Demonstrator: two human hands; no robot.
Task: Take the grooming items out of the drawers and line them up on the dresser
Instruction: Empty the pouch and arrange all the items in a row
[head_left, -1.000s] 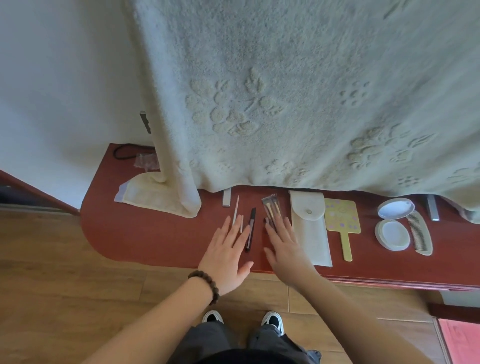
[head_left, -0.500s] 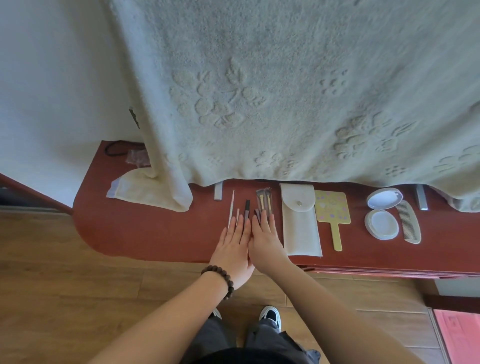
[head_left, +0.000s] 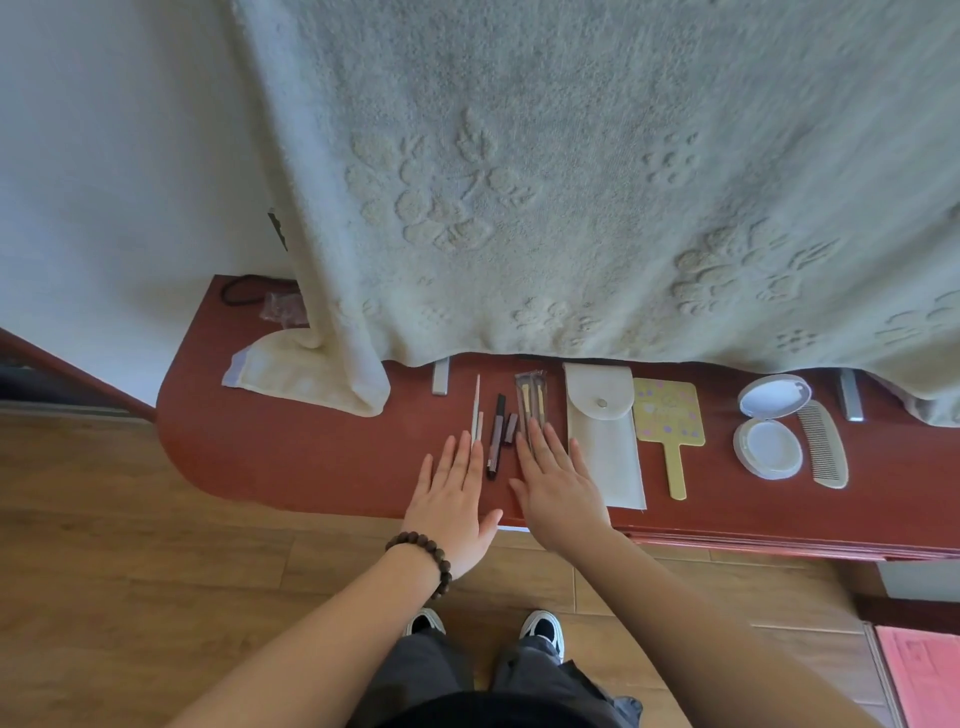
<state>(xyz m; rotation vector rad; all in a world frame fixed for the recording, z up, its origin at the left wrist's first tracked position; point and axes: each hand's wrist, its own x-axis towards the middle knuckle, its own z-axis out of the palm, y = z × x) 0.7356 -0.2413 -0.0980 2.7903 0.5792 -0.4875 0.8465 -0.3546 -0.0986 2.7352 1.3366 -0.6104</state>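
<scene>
1. Nearest, the left hand (head_left: 451, 506), with a dark bead bracelet at the wrist, lies flat with straight fingers and grasps nothing. The right hand (head_left: 558, 493) is flat and released too. Both palms overhang the near edge of the red-brown dresser top (head_left: 311, 457).
2. Between the hands lies the dark slim pen-shaped stick (head_left: 496, 436), long axis running away from the person. A short dark cap (head_left: 510, 429) sits just to its right.
3. The left fingertips touch or cover the near end of the thin pale stick (head_left: 475, 410); the right fingertips lie over the near end of the clear packet of small brushes (head_left: 531, 405). Each hand is nearest its own item.
4. Rightward along the row: white fabric snap pouch (head_left: 605, 436), yellow hand mirror (head_left: 670, 426), open white round compact (head_left: 769, 431), pale comb (head_left: 823, 444). All lie roughly parallel.
5. Open room is to the left, on bare dresser. Farther back, the hanging cream towel (head_left: 571, 182) closes the rear.
</scene>
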